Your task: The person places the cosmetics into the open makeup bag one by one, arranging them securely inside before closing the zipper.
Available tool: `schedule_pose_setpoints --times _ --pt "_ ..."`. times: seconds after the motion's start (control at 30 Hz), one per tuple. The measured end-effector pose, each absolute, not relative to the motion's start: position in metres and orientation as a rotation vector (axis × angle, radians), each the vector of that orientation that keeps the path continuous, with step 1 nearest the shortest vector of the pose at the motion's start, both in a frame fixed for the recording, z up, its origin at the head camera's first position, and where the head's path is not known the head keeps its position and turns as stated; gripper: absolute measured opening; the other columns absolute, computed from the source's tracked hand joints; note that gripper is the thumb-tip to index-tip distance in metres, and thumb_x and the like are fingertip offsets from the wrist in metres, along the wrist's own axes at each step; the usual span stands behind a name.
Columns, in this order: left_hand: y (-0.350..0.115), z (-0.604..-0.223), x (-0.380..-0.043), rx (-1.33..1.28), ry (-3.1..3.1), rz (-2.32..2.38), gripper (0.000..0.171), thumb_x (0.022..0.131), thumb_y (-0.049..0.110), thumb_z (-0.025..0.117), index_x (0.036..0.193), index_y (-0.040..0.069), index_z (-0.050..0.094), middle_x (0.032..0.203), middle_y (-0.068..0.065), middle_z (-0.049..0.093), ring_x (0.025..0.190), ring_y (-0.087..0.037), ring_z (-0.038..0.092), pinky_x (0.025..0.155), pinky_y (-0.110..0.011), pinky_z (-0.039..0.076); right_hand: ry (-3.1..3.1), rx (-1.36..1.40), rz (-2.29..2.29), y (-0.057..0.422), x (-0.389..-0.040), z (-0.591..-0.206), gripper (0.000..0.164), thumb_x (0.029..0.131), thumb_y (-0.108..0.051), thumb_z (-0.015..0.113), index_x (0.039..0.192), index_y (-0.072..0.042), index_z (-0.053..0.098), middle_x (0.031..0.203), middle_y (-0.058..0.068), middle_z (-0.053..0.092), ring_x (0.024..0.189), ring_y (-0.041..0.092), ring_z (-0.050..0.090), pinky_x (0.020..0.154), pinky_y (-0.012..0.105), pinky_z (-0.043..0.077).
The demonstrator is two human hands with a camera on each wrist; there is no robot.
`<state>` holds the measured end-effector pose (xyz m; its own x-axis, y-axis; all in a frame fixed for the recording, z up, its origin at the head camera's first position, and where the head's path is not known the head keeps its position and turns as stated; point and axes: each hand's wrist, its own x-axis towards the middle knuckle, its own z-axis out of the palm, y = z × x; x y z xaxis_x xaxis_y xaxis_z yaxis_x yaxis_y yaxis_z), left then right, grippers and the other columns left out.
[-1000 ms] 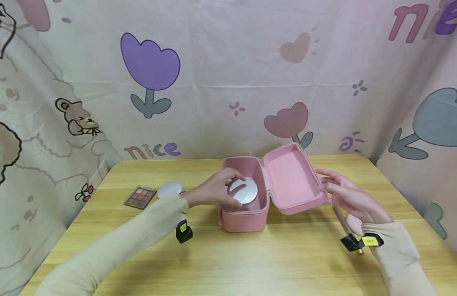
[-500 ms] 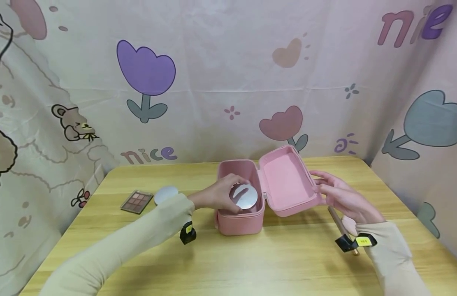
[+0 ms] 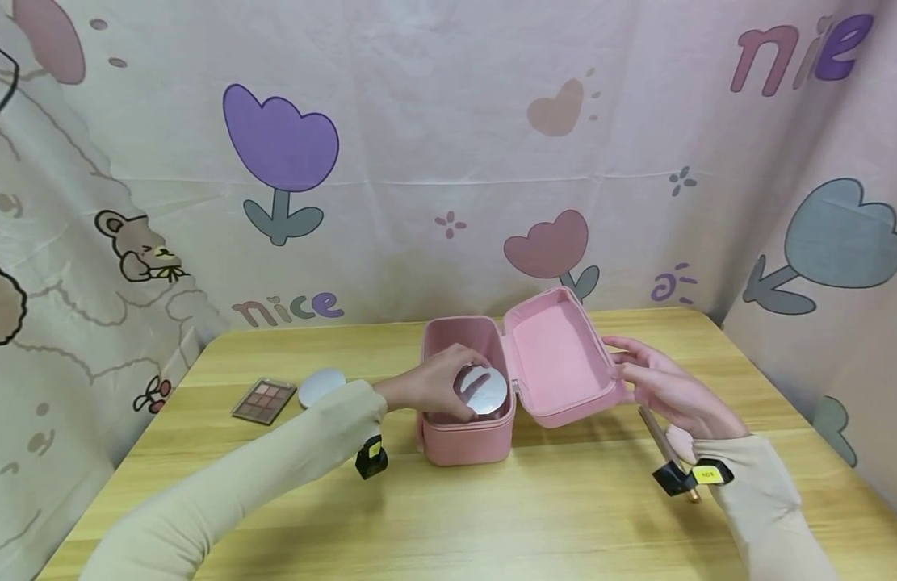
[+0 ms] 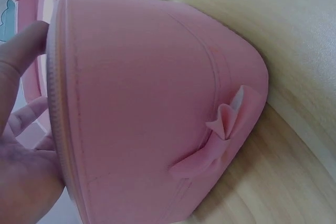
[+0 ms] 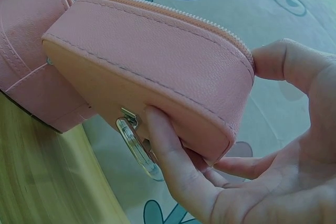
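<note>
A pink zip case [image 3: 468,445] stands open on the table, its lid [image 3: 560,355] hinged out to the right. My left hand [image 3: 435,386] reaches into the case and grips a round silver-topped thing [image 3: 488,392] between thumb and fingers; its sides are mostly hidden. In the left wrist view, the case wall with a bow [image 4: 223,142] hides most of this hold. My right hand [image 3: 684,397] holds the outer edge of the lid. The right wrist view has the thumb at the zip and the fingers on the lid's outer face, by a metal handle fitting [image 5: 137,148].
An eyeshadow palette [image 3: 264,401] lies at the left, beside a pale round disc [image 3: 321,387] partly covered by the left sleeve. A slim brown stick-like item [image 3: 662,436] and a small pink pad [image 3: 681,443] lie near the right wrist. A printed curtain hangs behind the table.
The head view has shifted a little. My left hand and the silver-topped thing have moved slightly right within the case, toward the hinge. The right hand keeps its hold on the lid.
</note>
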<state>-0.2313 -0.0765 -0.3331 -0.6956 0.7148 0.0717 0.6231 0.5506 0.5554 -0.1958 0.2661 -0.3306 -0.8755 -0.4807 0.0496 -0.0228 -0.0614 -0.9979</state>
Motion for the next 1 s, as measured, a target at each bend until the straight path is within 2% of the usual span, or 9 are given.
schedule_pose_setpoints --times 0.13,0.47,0.57,0.7,0.8,1.0 --pt "-0.075 -0.334 -0.231 1.145 2.615 0.839 0.068 0.064 0.01 0.081 0.126 -0.001 0.054 0.121 -0.018 0.053 0.109 -0.027 0.049 0.096 -0.037 0.042 1.906 -0.529 -2.006 0.266 -0.195 -0.33 0.065 0.096 -0.001 0.046 0.146 0.013 0.006 0.121 0.009 0.048 0.104 0.018 0.059 0.083 0.04 0.054" --pt "-0.073 -0.334 -0.231 1.101 2.602 0.822 0.067 0.066 0.012 0.082 0.126 0.002 0.054 0.122 -0.017 0.051 0.109 -0.025 0.048 0.094 -0.036 0.042 1.931 -0.492 -1.996 0.266 -0.193 -0.329 0.067 0.096 -0.003 0.048 0.146 0.012 0.007 0.123 0.006 0.049 0.104 0.017 0.059 0.083 0.04 0.054" --pt "-0.075 -0.332 -0.231 1.055 2.575 0.802 0.072 0.07 0.018 0.082 0.132 0.004 0.05 0.128 -0.016 0.049 0.114 -0.026 0.046 0.096 -0.041 0.042 1.943 -0.486 -1.986 0.265 -0.193 -0.328 0.067 0.096 -0.004 0.048 0.147 0.011 0.008 0.124 0.006 0.049 0.104 0.017 0.059 0.083 0.04 0.054" --pt "-0.08 -0.324 -0.232 0.982 2.53 0.805 0.084 0.077 0.033 0.08 0.146 0.009 0.039 0.149 -0.016 0.034 0.137 -0.031 0.027 0.108 -0.054 0.027 1.931 -0.516 -1.984 0.265 -0.194 -0.329 0.066 0.096 -0.003 0.047 0.146 0.013 0.006 0.123 0.007 0.048 0.104 0.017 0.059 0.083 0.04 0.054" --pt "-0.085 -0.317 -0.234 0.961 2.522 0.841 0.086 0.08 0.038 0.076 0.15 0.011 0.033 0.157 -0.013 0.022 0.145 -0.031 0.01 0.111 -0.057 0.013 1.928 -0.524 -1.983 0.265 -0.194 -0.329 0.066 0.096 -0.002 0.046 0.146 0.014 0.005 0.123 0.007 0.048 0.104 0.017 0.059 0.082 0.039 0.054" --pt "-0.093 -0.312 -0.236 0.89 2.52 0.904 0.082 0.085 0.042 0.069 0.152 0.016 0.031 0.158 -0.007 0.022 0.145 -0.028 0.01 0.111 -0.058 0.015 1.94 -0.494 -1.985 0.267 -0.194 -0.329 0.068 0.096 -0.003 0.048 0.147 0.012 0.005 0.123 0.006 0.048 0.104 0.017 0.059 0.082 0.04 0.054"
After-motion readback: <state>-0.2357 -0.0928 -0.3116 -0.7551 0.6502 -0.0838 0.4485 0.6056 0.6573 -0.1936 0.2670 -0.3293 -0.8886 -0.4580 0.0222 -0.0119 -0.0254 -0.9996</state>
